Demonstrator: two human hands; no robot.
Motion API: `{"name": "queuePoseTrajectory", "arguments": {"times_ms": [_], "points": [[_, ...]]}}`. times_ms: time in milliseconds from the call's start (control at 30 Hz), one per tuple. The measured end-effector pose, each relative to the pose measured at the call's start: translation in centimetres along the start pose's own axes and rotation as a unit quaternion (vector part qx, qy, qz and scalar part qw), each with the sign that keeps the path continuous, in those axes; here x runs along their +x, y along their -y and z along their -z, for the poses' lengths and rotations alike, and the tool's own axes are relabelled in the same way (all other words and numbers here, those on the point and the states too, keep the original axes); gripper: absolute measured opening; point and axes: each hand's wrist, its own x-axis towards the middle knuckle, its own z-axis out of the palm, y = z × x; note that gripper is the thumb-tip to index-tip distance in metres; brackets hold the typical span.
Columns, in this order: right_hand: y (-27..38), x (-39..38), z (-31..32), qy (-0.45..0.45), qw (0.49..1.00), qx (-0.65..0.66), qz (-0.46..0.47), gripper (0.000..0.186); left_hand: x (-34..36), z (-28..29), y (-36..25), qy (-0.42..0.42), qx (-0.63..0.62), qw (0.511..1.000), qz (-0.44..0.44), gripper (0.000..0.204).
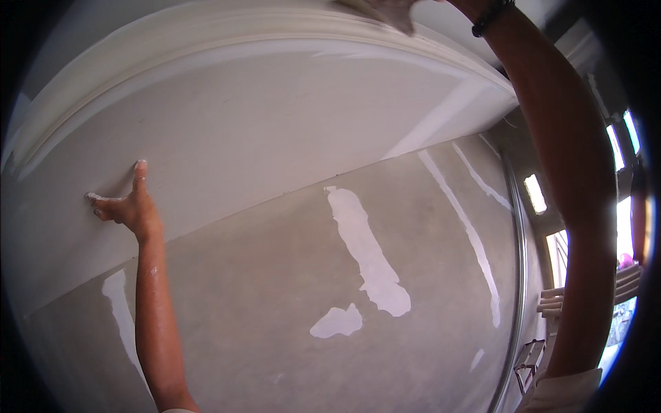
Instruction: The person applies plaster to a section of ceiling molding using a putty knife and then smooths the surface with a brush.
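My left hand [134, 210] is open, thumb and fingers spread, with its tips against a pale smooth board [275, 117]. White residue coats those fingertips. At the top edge, my right hand [465, 4] is mostly cut off beyond a wrist with a dark beaded bracelet [491, 18]. Beside it, a blurred greyish flat thing [389, 14] lies close to the cream moulding [268, 24]. My right hand appears closed on this thing, but its kind and the fingers are too blurred and cropped to make out.
Below the board spreads a grey surface [261, 289] with white filler patches [365, 251] and strips. On the right are bright window openings [535, 193], a long metal rail [518, 275], stacked pale bars [551, 303] and a small frame-like object [529, 365].
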Motion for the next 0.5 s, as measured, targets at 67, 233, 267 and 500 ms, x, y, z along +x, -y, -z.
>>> {"name": "queuePoseTrajectory", "arguments": {"times_ms": [67, 233, 267, 500], "points": [[0.1, -1.2, 1.5, -0.045, 0.996, 0.082, 0.002, 0.011, 0.2, -0.2, 0.0, -0.006, 0.005, 1.000, -0.020, 0.129], [-4.5, -2.9, 0.6, -0.161, 0.907, 0.372, -0.112, 0.011, 0.4, 1.0, 1.5, -0.002, 0.050, 0.999, -0.018, 0.132], [-9.9, -3.5, 1.4, -0.116, 0.939, 0.315, -0.078, 0.010, 0.4, 0.8, 1.2, 0.000, 0.035, 0.999, -0.017, 0.133], [-16.9, -5.8, -4.8, -0.288, 0.855, 0.377, -0.209, 0.012, 0.4, 0.0, 0.9, 0.004, 0.016, 1.000, -0.015, 0.134]]}}
